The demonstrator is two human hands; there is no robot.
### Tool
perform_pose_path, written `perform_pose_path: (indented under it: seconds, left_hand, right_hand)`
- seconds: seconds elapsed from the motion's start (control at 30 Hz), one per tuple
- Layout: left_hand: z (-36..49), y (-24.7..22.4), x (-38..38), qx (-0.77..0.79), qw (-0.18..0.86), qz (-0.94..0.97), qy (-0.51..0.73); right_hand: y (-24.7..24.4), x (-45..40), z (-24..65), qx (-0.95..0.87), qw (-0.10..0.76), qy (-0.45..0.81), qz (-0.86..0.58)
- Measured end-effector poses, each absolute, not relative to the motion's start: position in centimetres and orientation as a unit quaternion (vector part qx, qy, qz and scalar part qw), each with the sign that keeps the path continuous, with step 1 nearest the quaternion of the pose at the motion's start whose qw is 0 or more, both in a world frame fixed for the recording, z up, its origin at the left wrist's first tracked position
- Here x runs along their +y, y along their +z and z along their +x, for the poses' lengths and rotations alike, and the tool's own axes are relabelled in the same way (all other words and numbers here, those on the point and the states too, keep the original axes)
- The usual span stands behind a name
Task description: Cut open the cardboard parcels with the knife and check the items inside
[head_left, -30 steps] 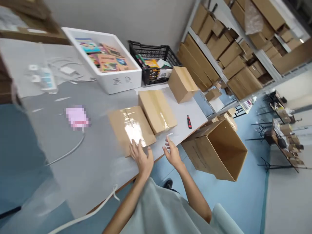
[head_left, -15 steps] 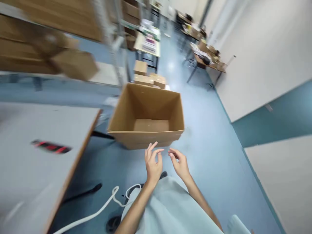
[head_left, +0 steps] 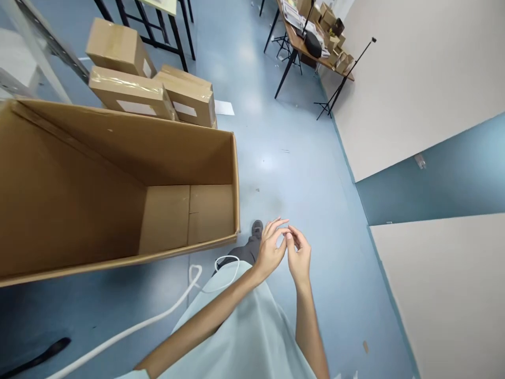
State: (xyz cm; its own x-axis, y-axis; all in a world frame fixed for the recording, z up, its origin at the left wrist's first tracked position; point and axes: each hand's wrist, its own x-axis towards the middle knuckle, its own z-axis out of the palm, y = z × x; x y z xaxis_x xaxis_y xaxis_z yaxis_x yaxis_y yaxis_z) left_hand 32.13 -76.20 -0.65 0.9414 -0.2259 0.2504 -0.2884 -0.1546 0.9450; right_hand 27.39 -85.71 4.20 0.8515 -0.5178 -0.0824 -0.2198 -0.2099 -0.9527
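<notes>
My left hand (head_left: 271, 248) is raised in front of my body, its fingers stretched out and its thumb reaching toward the other hand. Beside it my right hand (head_left: 299, 257) has its thumb and forefinger pinched together. The fingertips of both hands meet or nearly meet; whether anything small lies between them I cannot make out. Left of the hands stands a large cardboard box (head_left: 189, 253), its top open and its visible inner floor bare. Neither hand touches it.
Several taped cartons (head_left: 130, 93) stand behind the large box. A white cable (head_left: 134, 327) runs at lower left near a black bar (head_left: 43, 355). A cluttered desk (head_left: 294, 39) is at the back, beside a thin stand (head_left: 357, 60). A white wall (head_left: 414, 73) bounds the right.
My view has turned and come closer to the large box, which now fills the left. The grey table has left the view. My hands have come together at the fingertips.
</notes>
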Motion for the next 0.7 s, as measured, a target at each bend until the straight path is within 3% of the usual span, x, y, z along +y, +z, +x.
perform_pose_path:
  seconds: [0.3,0.7]
  left_hand:
    - [53.3,0.8,-89.9,-0.133,0.704,0.697,-0.006]
    - [79.2,-2.1,-88.5,0.011,0.628,0.774,0.080]
  right_hand:
    - [6.2,-99.1,49.3,0.219,0.510,-0.092,-0.827]
    - [0.2,-102.7,79.1,0.095,0.608,0.080,-0.784]
